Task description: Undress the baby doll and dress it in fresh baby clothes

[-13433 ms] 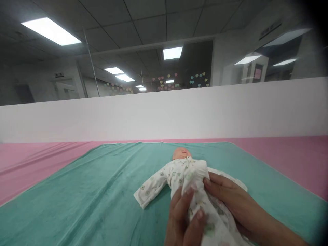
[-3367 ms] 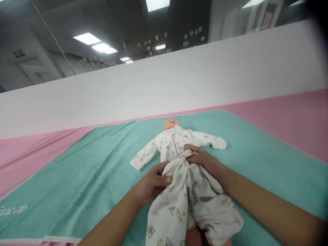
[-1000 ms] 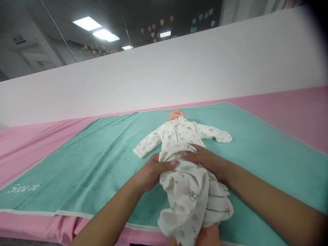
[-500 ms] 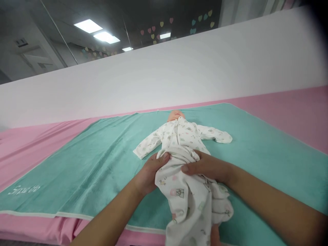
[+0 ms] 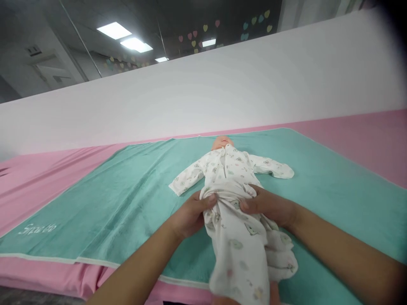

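Note:
A baby doll (image 5: 222, 142) lies on its back on a teal blanket (image 5: 133, 190), head away from me and arms spread. It wears a white printed top (image 5: 233, 163) with long sleeves. White printed baby pants (image 5: 238, 245) cover its hips and upper legs, bunched at the waist. My left hand (image 5: 195, 212) is closed on the left side of the waistband, thumb on top. On the right side, my right hand (image 5: 270, 205) grips the cloth, its fingers partly hidden behind it. Bare doll skin shows below the pant legs at the bottom edge.
Pink cloth (image 5: 359, 135) covers the surface under the blanket. A white low wall (image 5: 197, 97) runs behind it, with dark glass (image 5: 152, 25) above bearing heart stickers and light reflections. The surface's front edge is at the lower left.
Both hands still hold the waistband, and the cloth of the pants has shifted and straightened over the legs. More doll skin shows at the bottom. The view has shifted slightly.

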Demonstrator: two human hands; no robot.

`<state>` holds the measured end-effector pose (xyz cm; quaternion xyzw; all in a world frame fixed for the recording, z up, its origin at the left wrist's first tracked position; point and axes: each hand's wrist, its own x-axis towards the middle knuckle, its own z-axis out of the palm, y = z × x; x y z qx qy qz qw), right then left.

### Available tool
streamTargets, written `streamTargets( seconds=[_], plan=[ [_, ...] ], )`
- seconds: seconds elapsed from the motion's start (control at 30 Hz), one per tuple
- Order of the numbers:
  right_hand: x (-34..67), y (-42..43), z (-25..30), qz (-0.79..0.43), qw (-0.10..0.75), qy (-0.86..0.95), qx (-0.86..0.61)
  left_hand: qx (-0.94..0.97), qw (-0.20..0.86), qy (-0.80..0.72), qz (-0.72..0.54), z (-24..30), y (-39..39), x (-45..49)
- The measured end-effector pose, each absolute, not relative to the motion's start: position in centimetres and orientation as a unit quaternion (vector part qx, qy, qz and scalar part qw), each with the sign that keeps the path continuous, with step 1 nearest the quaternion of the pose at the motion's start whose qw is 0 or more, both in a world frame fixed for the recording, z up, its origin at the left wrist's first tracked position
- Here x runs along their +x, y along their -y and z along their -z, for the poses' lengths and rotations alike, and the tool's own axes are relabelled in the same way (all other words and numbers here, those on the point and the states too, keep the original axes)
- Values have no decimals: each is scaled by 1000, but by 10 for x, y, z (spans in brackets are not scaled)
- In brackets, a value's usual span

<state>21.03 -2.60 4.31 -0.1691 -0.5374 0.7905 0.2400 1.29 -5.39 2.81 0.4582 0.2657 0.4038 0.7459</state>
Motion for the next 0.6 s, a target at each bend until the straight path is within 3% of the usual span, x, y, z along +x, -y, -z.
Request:
streamTargets(
  seconds=[0.17,0.4,0.5,0.6],
  plan=[
    [213,25,-51,-767,133,609,-152,422,763,-248,-422,-31,56,13],
    [216,25,-61,-733,64,648,-196,437,754,-244,-426,-37,60,19],
    [218,24,-54,-748,71,627,-206,465,735,-265,-416,-35,60,18],
    [218,22,-43,-781,149,576,-189,522,694,-316,-383,-34,58,13]
  ],
)
